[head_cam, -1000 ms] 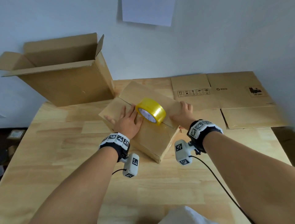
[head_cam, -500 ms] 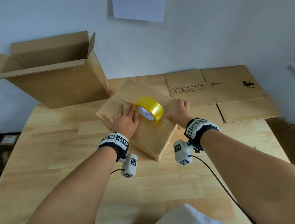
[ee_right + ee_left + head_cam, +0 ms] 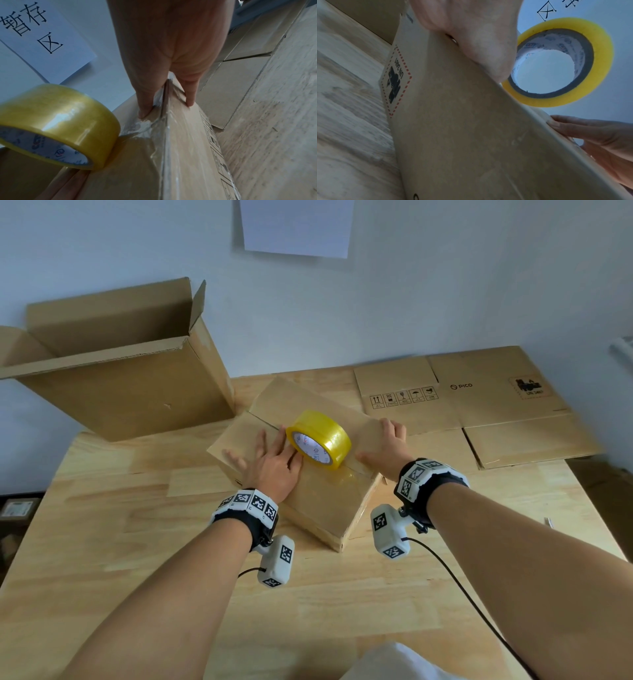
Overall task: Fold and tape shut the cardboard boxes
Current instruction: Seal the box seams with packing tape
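Observation:
A closed cardboard box (image 3: pixel 329 508) lies at the table's middle, with clear tape running along its top seam. On top of it a yellow tape roll (image 3: pixel 322 440) stands on edge. My left hand (image 3: pixel 263 453) lies flat on the box top just left of the roll, fingers straight. My right hand (image 3: pixel 378 441) straddles the box's right edge. In the right wrist view its thumb (image 3: pixel 144 108) presses the clear tape (image 3: pixel 164 128) onto the top while a finger (image 3: pixel 189 100) presses on the side face. The left wrist view shows the roll (image 3: pixel 599 67) beyond my palm.
A large open box (image 3: pixel 130 392) stands at the back left against the wall. Flattened boxes (image 3: pixel 479 405) lie at the back right. The wooden table (image 3: pixel 137 542) stretches in front. A black cable (image 3: pixel 462 587) trails from my right wrist.
The head view has shifted a little. Both hands, the roll and the box stay almost where they were.

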Demonstrator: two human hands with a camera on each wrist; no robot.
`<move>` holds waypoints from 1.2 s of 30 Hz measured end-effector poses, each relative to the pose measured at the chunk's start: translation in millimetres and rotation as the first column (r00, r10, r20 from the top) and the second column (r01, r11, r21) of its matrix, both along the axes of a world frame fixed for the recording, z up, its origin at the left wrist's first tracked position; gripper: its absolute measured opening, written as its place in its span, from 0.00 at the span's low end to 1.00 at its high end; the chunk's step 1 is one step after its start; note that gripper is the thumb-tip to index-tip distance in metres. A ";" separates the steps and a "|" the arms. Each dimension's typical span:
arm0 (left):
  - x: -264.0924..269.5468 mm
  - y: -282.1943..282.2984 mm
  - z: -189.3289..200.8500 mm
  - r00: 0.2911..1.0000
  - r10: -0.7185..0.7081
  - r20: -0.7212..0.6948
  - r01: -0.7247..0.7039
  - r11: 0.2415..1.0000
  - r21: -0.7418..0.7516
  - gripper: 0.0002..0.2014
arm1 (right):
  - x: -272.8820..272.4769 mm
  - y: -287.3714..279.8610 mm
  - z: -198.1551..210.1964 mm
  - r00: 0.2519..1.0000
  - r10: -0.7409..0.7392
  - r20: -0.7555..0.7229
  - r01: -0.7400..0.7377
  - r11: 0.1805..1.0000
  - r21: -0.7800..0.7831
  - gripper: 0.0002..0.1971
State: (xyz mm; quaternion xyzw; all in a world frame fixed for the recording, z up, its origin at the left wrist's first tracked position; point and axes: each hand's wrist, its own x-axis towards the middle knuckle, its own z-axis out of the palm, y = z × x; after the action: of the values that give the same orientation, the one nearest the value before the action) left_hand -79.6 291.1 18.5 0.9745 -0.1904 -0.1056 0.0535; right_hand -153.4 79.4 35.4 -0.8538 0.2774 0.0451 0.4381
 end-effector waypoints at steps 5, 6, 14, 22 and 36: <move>-1.3 -1.3 0.1 1.000 0.001 -0.018 -0.001 1.000 0.006 0.23 | -0.2 -1.2 -1.9 1.000 0.007 -0.007 -0.007 1.000 -0.019 0.39; -1.7 -1.8 0.0 1.000 0.001 -0.023 -0.001 1.000 0.008 0.23 | -0.3 -1.6 -2.5 1.000 0.008 -0.006 -0.008 1.000 -0.021 0.39; -3.5 -2.9 3.0 1.000 0.004 -0.028 -0.003 1.000 0.017 0.23 | 1.6 -3.9 0.4 0.996 0.029 -0.078 -0.034 0.998 -0.060 0.42; -3.9 -1.3 5.0 0.999 0.001 -0.048 0.000 1.000 0.015 0.24 | 23.8 14.7 45.9 0.978 0.151 0.142 -0.107 0.955 -0.275 0.19; -3.2 -2.2 6.3 0.998 0.002 -0.068 0.001 0.999 0.051 0.24 | 19.4 42.1 64.7 0.962 0.274 -0.017 -0.274 0.957 -0.094 0.28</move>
State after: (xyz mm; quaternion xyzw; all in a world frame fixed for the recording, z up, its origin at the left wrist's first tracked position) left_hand -82.8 288.8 24.8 0.9715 -0.1854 -0.1433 0.0353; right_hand -134.0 121.5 100.2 -0.9040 0.1591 0.0936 0.3857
